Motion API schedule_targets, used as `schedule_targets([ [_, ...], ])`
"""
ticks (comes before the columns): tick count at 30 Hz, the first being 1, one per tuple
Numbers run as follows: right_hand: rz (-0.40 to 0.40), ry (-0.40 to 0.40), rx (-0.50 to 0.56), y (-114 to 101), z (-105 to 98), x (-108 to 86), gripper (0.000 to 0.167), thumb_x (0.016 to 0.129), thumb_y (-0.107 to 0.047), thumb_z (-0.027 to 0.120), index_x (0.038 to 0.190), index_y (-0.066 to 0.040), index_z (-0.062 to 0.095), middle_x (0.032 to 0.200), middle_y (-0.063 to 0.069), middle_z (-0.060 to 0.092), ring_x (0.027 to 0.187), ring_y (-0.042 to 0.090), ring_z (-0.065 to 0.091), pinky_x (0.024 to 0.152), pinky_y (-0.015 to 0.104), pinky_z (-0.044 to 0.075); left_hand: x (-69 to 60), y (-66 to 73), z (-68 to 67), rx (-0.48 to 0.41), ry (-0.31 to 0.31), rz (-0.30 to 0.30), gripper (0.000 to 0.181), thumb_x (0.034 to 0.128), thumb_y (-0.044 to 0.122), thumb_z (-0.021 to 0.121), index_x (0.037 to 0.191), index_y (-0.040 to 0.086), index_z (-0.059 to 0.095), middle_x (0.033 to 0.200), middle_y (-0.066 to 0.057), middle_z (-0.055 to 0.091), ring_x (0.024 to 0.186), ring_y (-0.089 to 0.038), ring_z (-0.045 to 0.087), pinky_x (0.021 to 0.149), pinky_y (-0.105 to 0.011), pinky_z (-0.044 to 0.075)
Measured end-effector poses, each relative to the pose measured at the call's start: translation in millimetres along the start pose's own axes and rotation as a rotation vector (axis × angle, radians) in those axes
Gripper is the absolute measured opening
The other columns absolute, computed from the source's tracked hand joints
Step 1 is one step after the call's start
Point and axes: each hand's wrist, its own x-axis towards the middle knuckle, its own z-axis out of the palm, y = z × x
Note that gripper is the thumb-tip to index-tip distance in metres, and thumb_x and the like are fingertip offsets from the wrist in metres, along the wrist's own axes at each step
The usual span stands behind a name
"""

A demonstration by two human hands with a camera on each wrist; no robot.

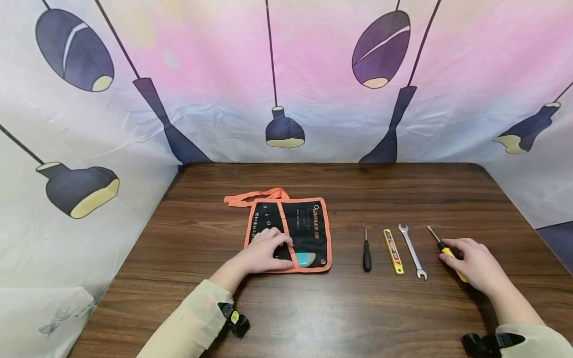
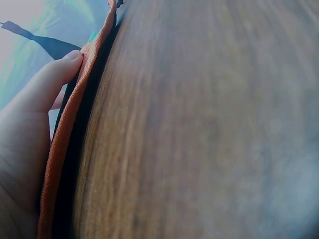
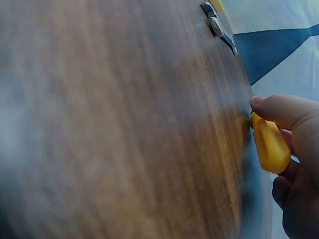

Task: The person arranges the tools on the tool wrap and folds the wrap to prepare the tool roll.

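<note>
Left hand (image 1: 265, 252), right hand (image 1: 478, 263) well apart

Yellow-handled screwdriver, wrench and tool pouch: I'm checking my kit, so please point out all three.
Yellow-handled screwdriver (image 3: 271, 147), right wrist view: its yellow handle.
Wrench (image 1: 413, 252), head view: middle of its shaft.
Tool pouch (image 1: 308, 240), head view: bare black fabric.

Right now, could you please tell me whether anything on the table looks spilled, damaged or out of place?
Nothing looks spilled or damaged. The only untidy bit is the orange strap of the tool pouch, lying loose and folded beyond its far edge.
</note>
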Motion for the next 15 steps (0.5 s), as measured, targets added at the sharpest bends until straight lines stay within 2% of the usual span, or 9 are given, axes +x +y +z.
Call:
schedule_targets([
  [7,-0.010,0.030,0.004,1.6,4.5,-0.8,0.043,0.086,-0.021,0.066,0.115,0.009,0.058,0.106,0.032,0.052,0.096,0.046,0.050,0.075,0.058,0.038,-0.3,0.1,0.3,-0.002,0.001,0.001,0.044,0.0793,0.057,0.064,0.112,0.030,0.058,0.104,0.008,0.047,0.098,-0.014,0.041,0.087,-0.039,0.033],
  [11,-0.032,0.075,0.001,0.6,6.3,-2.5,0.036,0.085,-0.013,0.067,0.112,0.009,0.060,0.100,0.028,0.055,0.082,0.035,0.053,0.065,0.048,0.041,0.0,0.9,0.2,-0.004,0.003,0.000,0.043,0.0791,0.057,0.064,0.112,0.030,0.058,0.104,0.008,0.047,0.098,-0.015,0.041,0.088,-0.039,0.033],
  [15,-0.045,0.116,0.002,-1.0,7.1,-3.8,0.031,0.085,-0.010,0.066,0.110,0.007,0.062,0.097,0.024,0.055,0.073,0.025,0.049,0.059,0.039,0.037,0.0,1.1,0.6,-0.004,0.007,0.001,0.043,0.0789,0.057,0.064,0.111,0.029,0.058,0.104,0.008,0.047,0.099,-0.015,0.041,0.088,-0.040,0.033],
])
